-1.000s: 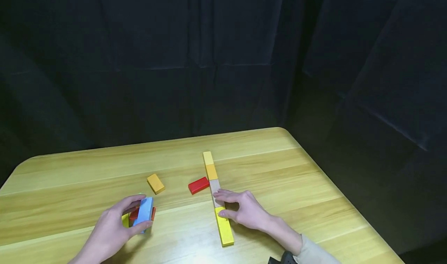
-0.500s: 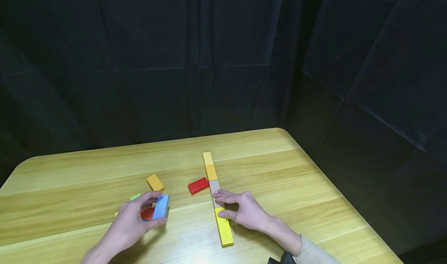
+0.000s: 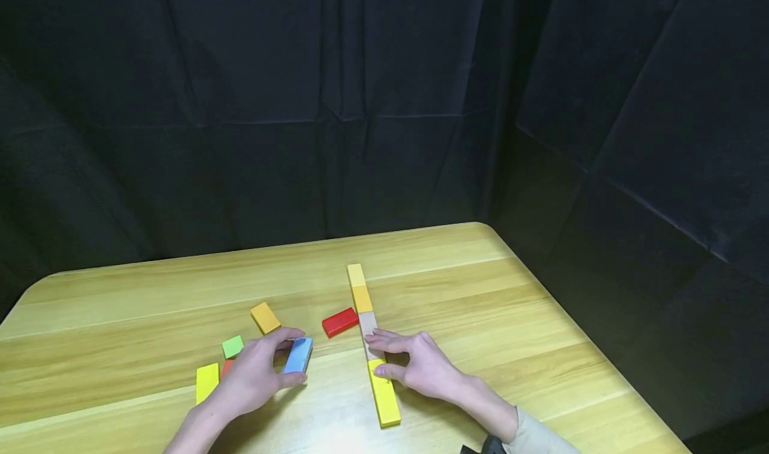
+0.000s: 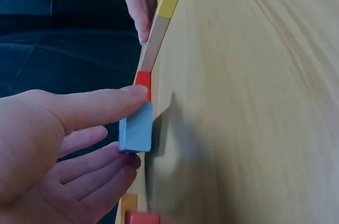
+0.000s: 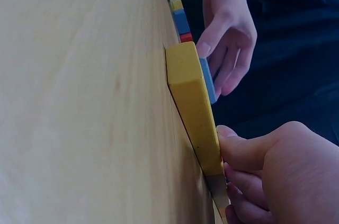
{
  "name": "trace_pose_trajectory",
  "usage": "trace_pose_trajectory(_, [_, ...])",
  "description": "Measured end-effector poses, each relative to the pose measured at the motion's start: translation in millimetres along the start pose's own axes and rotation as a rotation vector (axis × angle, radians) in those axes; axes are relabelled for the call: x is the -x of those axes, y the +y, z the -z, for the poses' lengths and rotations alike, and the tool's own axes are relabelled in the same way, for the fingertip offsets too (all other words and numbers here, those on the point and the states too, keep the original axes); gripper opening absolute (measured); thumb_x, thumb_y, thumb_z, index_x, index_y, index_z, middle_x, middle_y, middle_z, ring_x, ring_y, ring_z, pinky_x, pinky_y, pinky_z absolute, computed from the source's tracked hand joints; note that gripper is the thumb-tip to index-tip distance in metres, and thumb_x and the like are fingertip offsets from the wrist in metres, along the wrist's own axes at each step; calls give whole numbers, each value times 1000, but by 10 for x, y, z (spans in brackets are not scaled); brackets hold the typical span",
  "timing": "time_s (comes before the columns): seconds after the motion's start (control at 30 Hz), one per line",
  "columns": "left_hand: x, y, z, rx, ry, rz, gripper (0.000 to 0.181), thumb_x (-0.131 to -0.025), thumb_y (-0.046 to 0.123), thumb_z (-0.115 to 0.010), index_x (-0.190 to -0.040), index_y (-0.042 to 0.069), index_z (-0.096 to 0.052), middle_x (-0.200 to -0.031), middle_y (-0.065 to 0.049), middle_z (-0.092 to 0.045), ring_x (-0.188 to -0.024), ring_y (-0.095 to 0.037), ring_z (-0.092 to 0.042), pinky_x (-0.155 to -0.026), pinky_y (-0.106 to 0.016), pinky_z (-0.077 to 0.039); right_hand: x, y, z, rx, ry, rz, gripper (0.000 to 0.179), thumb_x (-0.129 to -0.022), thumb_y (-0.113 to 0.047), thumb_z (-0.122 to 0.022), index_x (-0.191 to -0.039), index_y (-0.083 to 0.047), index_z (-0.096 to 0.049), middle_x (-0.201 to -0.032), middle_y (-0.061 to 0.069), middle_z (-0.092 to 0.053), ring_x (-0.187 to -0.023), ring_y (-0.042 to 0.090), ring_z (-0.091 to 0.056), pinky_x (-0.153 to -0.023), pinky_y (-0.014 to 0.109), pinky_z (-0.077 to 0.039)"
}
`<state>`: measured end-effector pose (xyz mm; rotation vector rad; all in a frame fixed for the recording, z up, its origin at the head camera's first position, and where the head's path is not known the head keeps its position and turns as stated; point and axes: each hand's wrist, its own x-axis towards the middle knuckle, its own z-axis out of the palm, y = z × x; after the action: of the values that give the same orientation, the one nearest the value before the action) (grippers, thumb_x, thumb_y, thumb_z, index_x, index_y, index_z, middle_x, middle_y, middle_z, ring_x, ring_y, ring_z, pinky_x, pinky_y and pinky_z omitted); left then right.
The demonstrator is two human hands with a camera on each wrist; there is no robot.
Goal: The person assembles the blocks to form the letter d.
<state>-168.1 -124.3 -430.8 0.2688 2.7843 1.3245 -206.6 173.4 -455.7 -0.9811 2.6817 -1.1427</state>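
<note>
Two-handed work with coloured blocks on a wooden table. A row runs lengthwise from short of the far edge toward the near edge: pale yellow block, orange block, grey block, long yellow block. The right hand rests on it, fingers on the grey block, thumb on the long yellow block, a gap spread between them; nothing is pinched. The left hand pinches the blue block between thumb and fingertips, between the row and the table's left edge. Its shadow lies apart from it, so the block is judged to be raised.

A red block lies aslant on the row's left side; whether it touches the grey block cannot be told. Toward the left edge lie a loose orange block, a green block, a loose yellow block and a partly hidden orange-red block.

Step in hand, as judged: adding the blue block while the right hand steadies the row. The next move probably calls for lowering it flat near the red block, then releasing without nudging its neighbours.
</note>
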Motion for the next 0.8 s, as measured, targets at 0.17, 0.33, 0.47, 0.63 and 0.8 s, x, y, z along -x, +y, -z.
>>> trace_pose_trajectory(0.17, [-73, 42, -103, -12, -3, 10, 56, -72, 9, -89, -123, 13, -66, -120, -2, -69, -100, -15, -64, -85, -37, -52, 7, 5, -2, 7, 2, 7, 45, -87, -27, -78, -128, -9, -68, -136, -5, -62, -133, 16, -53, -112, 46, -41])
trace_pose_trajectory(0.33, [-125, 60, -152, -30, 9, 2, 57, -71, 7, -89, -124, 12, -66, -123, -7, -69, -100, -17, -65, -82, -38, -53, -2, -6, -4, 10, 5, 23, 44, -86, -25, -78, -126, -9, -69, -135, -5, -63, -133, 15, -54, -111, 44, -42])
trace_pose_trajectory(0.47, [-137, 49, -160, -25, 12, 5, 57, -73, 5, -87, -125, 11, -65, -125, -9, -69, -100, -19, -65, -82, -39, -53, -7, -6, -15, 15, 2, 24, 43, -86, -25, -78, -126, -9, -69, -135, -5, -63, -133, 15, -53, -111, 44, -42])
trace_pose_trajectory(0.63, [-144, 31, -163, -17, 22, 14, 56, -75, 2, -85, -126, 10, -64, -124, -10, -69, -104, -23, -67, -87, -44, -55, -5, 4, -18, 12, -5, 25, 43, -87, -25, -78, -126, -9, -69, -136, -5, -63, -134, 15, -52, -112, 44, -42])
trace_pose_trajectory(0.8, [-167, 29, -183, 2, 44, 13, 52, -75, -2, -84, -123, 8, -66, -120, -11, -70, -103, -25, -69, -88, -45, -57, 8, 3, -5, 2, -6, 16, 44, -87, -26, -77, -127, -8, -69, -136, -6, -62, -135, 15, -52, -112, 45, -41])
